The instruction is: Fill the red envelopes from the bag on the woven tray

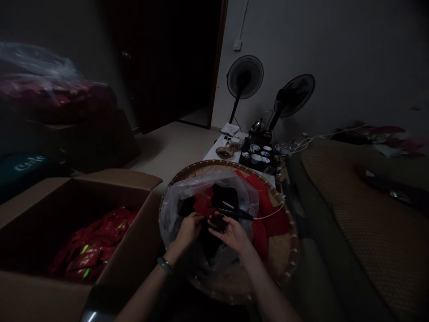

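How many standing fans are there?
2. One fan is by the wall, right of the doorway; the other fan tilts farther right, behind the tray of cups.

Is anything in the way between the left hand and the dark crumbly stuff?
Nothing that I can see stands between the left hand and the dark crumbly stuff on the right hand. The black stick is just past them, not in between.

And counting: two bare hands (189, 229), one green bangle (165, 264), two clear plastic bags (170, 214), one round woven tray (280, 250), one open cardboard box (129, 246), two fans (245, 77), one wall switch (237, 45); now scanning several small cups (256, 158) and many red packets (90, 256), both too dim to number exactly.
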### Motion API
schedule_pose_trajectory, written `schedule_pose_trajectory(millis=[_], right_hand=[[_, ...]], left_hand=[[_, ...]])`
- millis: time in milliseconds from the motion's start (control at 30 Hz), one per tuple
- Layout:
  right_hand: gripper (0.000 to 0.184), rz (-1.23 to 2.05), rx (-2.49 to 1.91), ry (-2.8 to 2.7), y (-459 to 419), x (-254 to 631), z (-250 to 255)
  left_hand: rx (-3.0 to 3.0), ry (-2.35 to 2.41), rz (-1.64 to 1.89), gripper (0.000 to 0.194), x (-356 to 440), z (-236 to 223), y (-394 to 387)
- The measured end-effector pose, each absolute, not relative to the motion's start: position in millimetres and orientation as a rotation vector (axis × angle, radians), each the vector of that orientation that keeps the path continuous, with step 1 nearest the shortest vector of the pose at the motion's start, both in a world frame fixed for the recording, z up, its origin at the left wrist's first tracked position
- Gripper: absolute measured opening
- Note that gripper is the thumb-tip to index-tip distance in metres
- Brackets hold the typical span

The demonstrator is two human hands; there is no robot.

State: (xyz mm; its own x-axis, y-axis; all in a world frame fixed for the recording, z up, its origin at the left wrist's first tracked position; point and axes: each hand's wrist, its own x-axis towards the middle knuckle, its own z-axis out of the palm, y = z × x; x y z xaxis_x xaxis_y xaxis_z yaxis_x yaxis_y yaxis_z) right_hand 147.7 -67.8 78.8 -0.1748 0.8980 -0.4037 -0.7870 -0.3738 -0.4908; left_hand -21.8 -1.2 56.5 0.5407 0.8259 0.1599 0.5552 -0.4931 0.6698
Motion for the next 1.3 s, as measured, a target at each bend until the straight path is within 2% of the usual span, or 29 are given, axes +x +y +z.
schedule_pose_trajectory(millis=[367,600,800,967,1100,1300], right_hand=[[0.018,1.829,-0.884,-0.195,-53,136,84],[0.037,1.853,-0.886,-0.457,-55,139,89],[0.043,1.74,-1.169,-0.701,-51,138,86],[0.043,1.554,-1.357,-1.087,-42,141,75],[0.041,1.366,-1.372,-1.36,-38,143,74],[0.037,1.267,-1.432,-1.653,-34,144,80]], left_hand=[[2.166,1.18,0.6,0.033,-18,71,-7],[2.102,1.224,0.596,0.038,-19,73,-7],[1.798,1.256,0.68,0.031,-16,67,-5],[1.793,1.295,0.763,0.026,-15,63,-6],[1.822,1.289,0.822,0.03,-15,64,-9],[1.84,1.3,0.831,0.038,-14,63,-13]])
